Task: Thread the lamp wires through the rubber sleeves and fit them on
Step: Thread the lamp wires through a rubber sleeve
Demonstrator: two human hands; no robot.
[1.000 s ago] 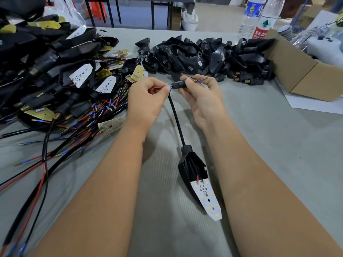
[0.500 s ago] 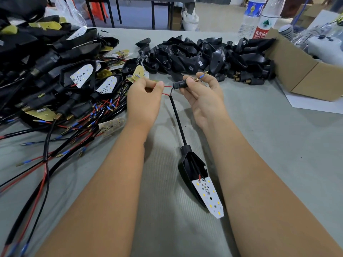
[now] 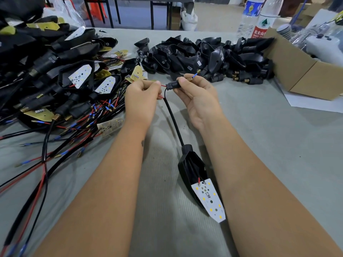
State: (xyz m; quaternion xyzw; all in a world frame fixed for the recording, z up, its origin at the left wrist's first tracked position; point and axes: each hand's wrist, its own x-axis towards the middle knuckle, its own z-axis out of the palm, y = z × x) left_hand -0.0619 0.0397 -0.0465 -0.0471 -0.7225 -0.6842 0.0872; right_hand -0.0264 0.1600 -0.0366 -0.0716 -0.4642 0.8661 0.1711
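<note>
Nearest to me, the lamp housing (image 3: 191, 169) lies on the grey table cover (image 3: 278, 145) between my two forearms, with its white LED board (image 3: 209, 200) tipped out of the open end toward me. Red and black leads run from the board back into the housing. A black sheathed cable (image 3: 173, 119) rises from the housing's neck up to my hands.

My right hand (image 3: 199, 101) grips the black rubber sleeve (image 3: 173, 84) between thumb and fingers. A blue wire with a brass terminal (image 3: 191, 77) already projects from the sleeve's far end — pointing up and right. My left hand (image 3: 142, 98) is curled, pinching the thin red wire (image 3: 163, 86) just beside the sleeve's near mouth; a loop of the same red wire shows below the thumb. I cannot tell whether the red wire's tip has entered the sleeve.

To the left lies a heap of wired lamp assemblies (image 3: 55, 76), their red, black and blue leads trailing toward me. Beyond the hands sits a pile of empty black housings (image 3: 204, 54). On the right stands an open cardboard box (image 3: 304, 73); behind it, two water bottles (image 3: 258, 17).
</note>
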